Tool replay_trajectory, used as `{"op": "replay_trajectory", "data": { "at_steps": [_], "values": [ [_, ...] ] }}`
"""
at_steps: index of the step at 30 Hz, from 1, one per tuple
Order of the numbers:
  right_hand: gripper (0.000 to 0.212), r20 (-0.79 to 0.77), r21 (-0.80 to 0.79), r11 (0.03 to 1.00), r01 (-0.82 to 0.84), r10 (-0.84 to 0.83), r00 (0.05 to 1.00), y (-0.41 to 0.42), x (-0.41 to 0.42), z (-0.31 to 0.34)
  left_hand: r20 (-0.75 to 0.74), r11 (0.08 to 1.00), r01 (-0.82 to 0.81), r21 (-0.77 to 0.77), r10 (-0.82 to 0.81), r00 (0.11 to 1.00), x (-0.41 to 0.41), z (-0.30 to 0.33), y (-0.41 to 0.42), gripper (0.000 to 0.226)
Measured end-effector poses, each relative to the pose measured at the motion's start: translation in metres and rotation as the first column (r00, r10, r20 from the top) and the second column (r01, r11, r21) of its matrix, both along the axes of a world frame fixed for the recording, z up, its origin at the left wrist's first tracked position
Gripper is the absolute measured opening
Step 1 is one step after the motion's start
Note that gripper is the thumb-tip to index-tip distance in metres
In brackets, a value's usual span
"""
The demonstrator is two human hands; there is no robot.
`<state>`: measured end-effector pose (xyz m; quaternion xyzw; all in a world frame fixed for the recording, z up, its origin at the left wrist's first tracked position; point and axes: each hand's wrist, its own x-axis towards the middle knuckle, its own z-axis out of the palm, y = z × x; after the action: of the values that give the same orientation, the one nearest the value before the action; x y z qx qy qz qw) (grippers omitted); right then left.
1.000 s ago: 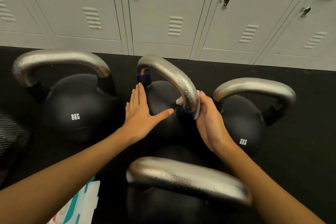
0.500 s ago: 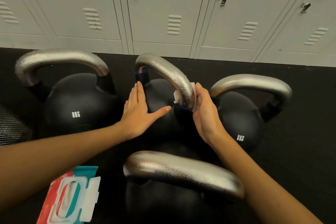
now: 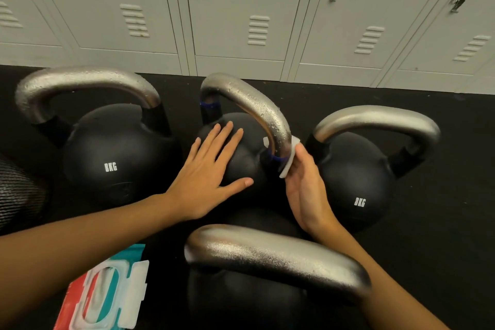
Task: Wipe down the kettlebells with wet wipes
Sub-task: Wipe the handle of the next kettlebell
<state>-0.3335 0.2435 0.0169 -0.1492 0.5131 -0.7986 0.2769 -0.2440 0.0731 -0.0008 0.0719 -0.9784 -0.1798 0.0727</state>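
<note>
White "8KG" lettering shows on the black body of the left kettlebell (image 3: 112, 153) and again on the right kettlebell (image 3: 356, 182); the middle kettlebell (image 3: 241, 153) shows no readable marking from this angle, only blue bands where its silver handle (image 3: 257, 107) meets the body, and the print on the red, teal and white wipes pack (image 3: 107, 295) is too blurred to read. The right hand (image 3: 305, 190) comes in from below, palm turned toward the middle kettlebell, its fingers curled around the near leg of that droplet-covered handle with a white wet wipe (image 3: 288, 161) pinched between hand and metal; the wipe wraps the leg just above the blue band, one edge peeking out on the inner side of the handle. Just left of that grip, the left hand (image 3: 211, 169) lies flat on the rounded top of the same kettlebell, fingers straight and slightly spread, thumb stretched out toward the gripped leg, holding nothing. The right kettlebell sits just beyond the back of the gripping hand. Below the grip, nearest the camera, a fourth kettlebell (image 3: 241, 300) shows its broad silver handle across the right forearm. The wipes pack lies on the black floor (image 3: 442, 222) well down and left of the grip, under the left forearm, its white flap lid open. Grey lockers (image 3: 241, 8) stand beyond the kettlebells
</note>
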Motion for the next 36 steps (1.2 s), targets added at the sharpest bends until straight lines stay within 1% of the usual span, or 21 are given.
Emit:
{"op": "replay_trajectory", "data": {
  "at_steps": [3, 6, 9, 11, 14, 16, 17, 20, 22, 24, 26, 29, 31, 32, 34, 35, 36],
  "values": [
    [0.043, 0.036, 0.048, 0.999, -0.021, 0.020, 0.999, 0.001, -0.004, -0.006, -0.030, 1.000, -0.007, 0.003, 0.007, 1.000, 0.000, -0.002, 0.002, 0.088],
    [0.044, -0.023, 0.098, 0.990, -0.102, 0.104, 0.994, 0.002, -0.016, 0.009, -0.062, 1.000, -0.015, 0.002, 0.015, 0.998, 0.000, -0.005, 0.004, 0.085],
    [0.045, -0.034, 0.148, 0.980, -0.131, 0.137, 0.990, -0.003, -0.026, 0.022, -0.083, 1.000, -0.011, 0.009, 0.012, 0.996, 0.001, -0.005, 0.003, 0.085],
    [0.053, -0.056, 0.216, 0.964, -0.153, 0.169, 0.984, -0.010, -0.031, 0.022, -0.089, 1.000, -0.007, 0.010, 0.008, 0.996, 0.000, -0.006, 0.003, 0.086],
    [0.079, -0.147, 0.347, 0.895, -0.281, 0.348, 0.926, -0.020, -0.039, 0.029, -0.081, 1.000, 0.001, -0.002, -0.001, 0.997, 0.001, -0.006, 0.001, 0.087],
    [0.085, -0.145, 0.374, 0.855, -0.360, 0.437, 0.888, -0.024, -0.045, 0.036, -0.078, 1.000, 0.002, -0.005, -0.002, 0.997, 0.001, -0.006, 0.000, 0.087],
    [0.086, -0.127, 0.362, 0.853, -0.375, 0.443, 0.887, -0.024, -0.047, 0.038, -0.077, 1.000, 0.000, -0.007, -0.001, 0.997, 0.001, -0.006, 0.000, 0.087],
    [0.081, -0.022, 0.233, 0.910, -0.343, 0.358, 0.934, -0.017, -0.045, 0.028, -0.070, 1.000, -0.004, -0.011, 0.003, 0.998, 0.000, -0.006, 0.001, 0.087],
    [0.068, 0.083, 0.131, 0.960, -0.245, 0.236, 0.968, -0.010, -0.039, 0.017, -0.071, 1.000, -0.003, -0.015, 0.001, 0.997, 0.000, -0.006, 0.001, 0.087],
    [0.056, 0.115, 0.085, 0.986, -0.144, 0.134, 0.984, -0.004, -0.033, 0.009, -0.071, 1.000, -0.001, -0.015, 0.000, 0.997, 0.000, -0.006, 0.000, 0.087],
    [0.049, 0.112, 0.082, 0.994, -0.076, 0.066, 0.991, 0.003, -0.028, 0.005, -0.068, 1.000, -0.001, -0.019, 0.000, 0.998, 0.001, -0.006, 0.000, 0.088],
    [0.041, 0.026, 0.127, 0.992, -0.018, 0.015, 1.000, 0.011, -0.018, 0.006, -0.066, 0.999, -0.003, -0.036, 0.001, 0.998, 0.000, -0.007, 0.000, 0.088],
    [0.036, -0.068, 0.114, 0.993, 0.018, -0.010, 0.998, 0.016, -0.011, 0.013, -0.068, 0.999, -0.004, -0.043, 0.001, 0.998, 0.000, -0.008, 0.000, 0.087],
    [0.035, -0.157, 0.100, 0.995, 0.028, -0.012, 0.988, 0.019, -0.009, 0.017, -0.070, 0.999, -0.003, -0.045, 0.000, 0.998, 0.000, -0.008, 0.000, 0.087],
    [0.036, -0.370, 0.125, 0.990, 0.060, -0.010, 0.929, 0.022, -0.006, 0.023, -0.074, 0.999, 0.001, -0.038, -0.004, 0.997, 0.000, -0.008, 0.000, 0.086],
    [0.037, -0.435, 0.144, 0.985, 0.089, -0.018, 0.900, 0.022, -0.004, 0.025, -0.074, 0.999, 0.002, -0.035, -0.005, 0.997, 0.000, -0.008, 0.000, 0.086],
    [0.037, -0.457, 0.153, 0.981, 0.119, -0.036, 0.889, 0.022, -0.003, 0.025, -0.072, 0.999, 0.001, -0.036, -0.003, 0.997, 0.000, -0.008, 0.000, 0.086]
  ]
}}
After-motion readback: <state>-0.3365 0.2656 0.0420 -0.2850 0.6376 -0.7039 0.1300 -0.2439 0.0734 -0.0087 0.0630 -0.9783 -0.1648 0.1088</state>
